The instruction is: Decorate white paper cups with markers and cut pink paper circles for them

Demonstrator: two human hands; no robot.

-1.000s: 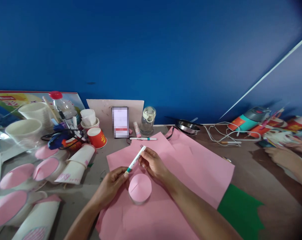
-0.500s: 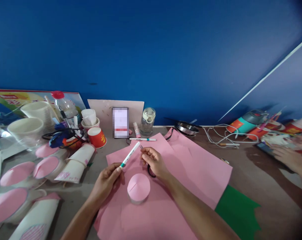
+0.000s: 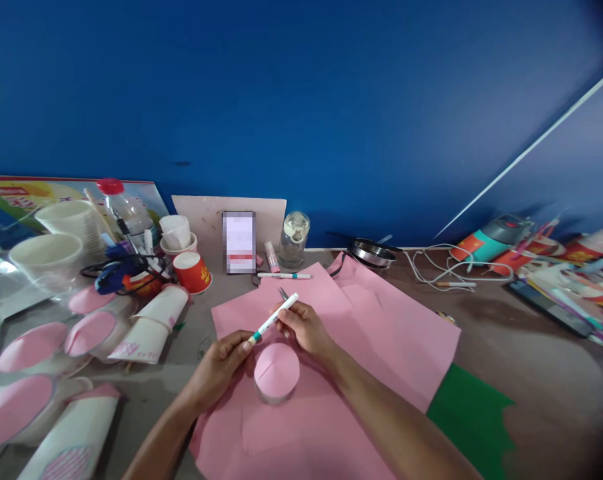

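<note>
A white marker with a green band [image 3: 274,319] slants up between my hands. Its lower end is in the closed fingers of my left hand [image 3: 226,363]. My right hand [image 3: 304,327] pinches its upper white part. Just below the hands, a pink paper cone [image 3: 277,369] sits on a round white base, upright on large pink paper sheets [image 3: 311,427]. The grey tip of scissors [image 3: 282,293] pokes out beyond my right fingers; the rest is hidden beneath that hand. A second marker [image 3: 284,275] lies at the far edge of the sheets.
Several paper-cup pieces with pink tops [image 3: 34,347] crowd the left. Behind them stand stacked cups [image 3: 46,253] and a red cup [image 3: 192,272]. A phone [image 3: 239,243] and glass jar [image 3: 295,239] stand by the blue wall. Green paper [image 3: 474,413] and a white cable [image 3: 421,270] lie right.
My right hand has closed on the marker's upper part, and the marker has tipped lower toward the right. At far right, another person's hand has left the view.
</note>
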